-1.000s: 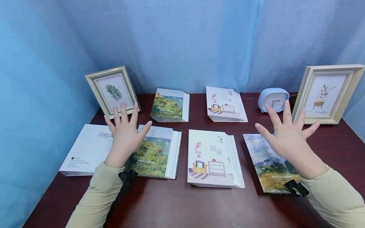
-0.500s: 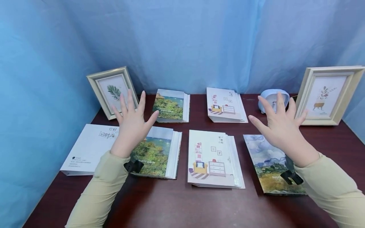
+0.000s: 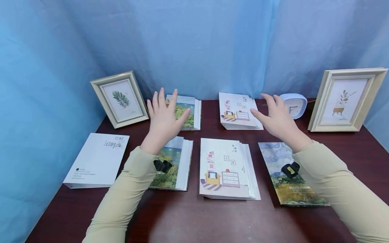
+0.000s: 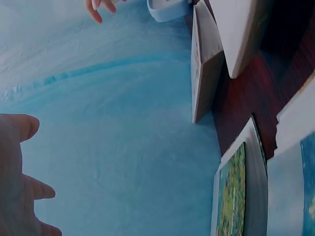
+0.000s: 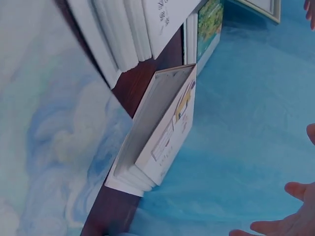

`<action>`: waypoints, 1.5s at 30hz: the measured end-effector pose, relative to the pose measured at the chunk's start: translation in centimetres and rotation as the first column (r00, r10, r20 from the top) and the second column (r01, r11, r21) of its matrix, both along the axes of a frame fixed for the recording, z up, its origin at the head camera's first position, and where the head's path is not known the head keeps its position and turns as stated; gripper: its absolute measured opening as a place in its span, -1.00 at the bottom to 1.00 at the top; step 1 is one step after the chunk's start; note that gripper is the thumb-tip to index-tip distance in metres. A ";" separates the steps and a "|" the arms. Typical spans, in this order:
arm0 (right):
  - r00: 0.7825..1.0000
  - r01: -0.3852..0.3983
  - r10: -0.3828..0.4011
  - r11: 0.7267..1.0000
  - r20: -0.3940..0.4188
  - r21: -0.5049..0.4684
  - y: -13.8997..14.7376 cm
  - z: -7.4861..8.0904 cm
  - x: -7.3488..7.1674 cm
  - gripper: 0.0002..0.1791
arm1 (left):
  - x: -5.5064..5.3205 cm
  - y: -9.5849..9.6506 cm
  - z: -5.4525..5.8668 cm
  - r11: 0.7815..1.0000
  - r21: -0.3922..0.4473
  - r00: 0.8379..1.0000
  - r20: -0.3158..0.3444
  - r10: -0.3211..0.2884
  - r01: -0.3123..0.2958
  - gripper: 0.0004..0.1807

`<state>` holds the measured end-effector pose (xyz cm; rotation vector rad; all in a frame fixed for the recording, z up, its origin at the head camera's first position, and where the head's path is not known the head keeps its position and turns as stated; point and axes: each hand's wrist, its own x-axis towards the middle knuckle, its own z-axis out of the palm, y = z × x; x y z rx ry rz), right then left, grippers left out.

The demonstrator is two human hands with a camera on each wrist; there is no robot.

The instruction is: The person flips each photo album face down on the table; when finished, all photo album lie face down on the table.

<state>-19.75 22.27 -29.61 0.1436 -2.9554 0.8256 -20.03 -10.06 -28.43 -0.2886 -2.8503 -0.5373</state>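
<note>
My left hand (image 3: pixel 163 119) hovers with spread fingers in front of the small landscape photo album (image 3: pixel 186 101), hiding part of it. Below that wrist lies a larger landscape album (image 3: pixel 170 168), partly covered by the sleeve. My right hand (image 3: pixel 279 121) is raised with fingers apart, between the small white album (image 3: pixel 235 109) and the blue clock (image 3: pixel 296 104). Under the right wrist is an album with a cloudy-sky painting (image 3: pixel 273 162). Neither hand holds anything. In the right wrist view the small white album (image 5: pixel 167 137) stands apart from the fingers (image 5: pixel 295 191).
A large white illustrated album (image 3: pixel 225 168) lies front centre. A white binder-like album (image 3: pixel 97 158) is at the left. Picture frames stand at the back left (image 3: pixel 121 99) and back right (image 3: pixel 346 99). Blue cloth (image 3: pixel 194 44) hangs behind the dark table (image 3: pixel 194 219).
Both hands have moved inward and farther back, the left toward the small landscape album, the right off the clock toward the small white album. The albums have stayed in place.
</note>
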 end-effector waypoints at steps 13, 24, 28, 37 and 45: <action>0.979 0.077 -0.049 0.988 0.200 -0.135 -0.1 -2.4 -4.5 -0.03 | -2.8 3.0 -1.6 0.980 0.194 0.985 0.160 -0.069 0.037 -0.28; 0.955 0.060 -0.042 0.997 0.294 -0.053 -1.5 -4.2 -6.4 -0.01 | -4.4 4.8 -3.7 0.960 0.280 0.969 0.231 -0.089 0.022 -0.33; 0.941 0.033 -0.023 0.999 0.337 -0.025 -2.3 -4.3 -6.7 0.02 | -5.0 5.4 -4.4 0.939 0.345 0.956 0.271 -0.109 0.009 -0.35; 0.898 0.004 0.010 1.000 0.439 -0.031 -2.7 -5.0 -7.3 0.04 | -6.5 6.1 -6.0 0.864 0.500 0.896 0.406 -0.177 -0.056 -0.38; 0.887 -0.014 0.040 0.998 0.461 -0.061 -2.1 -5.6 -7.3 -0.05 | -7.4 7.0 -6.7 0.757 0.642 0.809 0.505 -0.302 -0.119 -0.37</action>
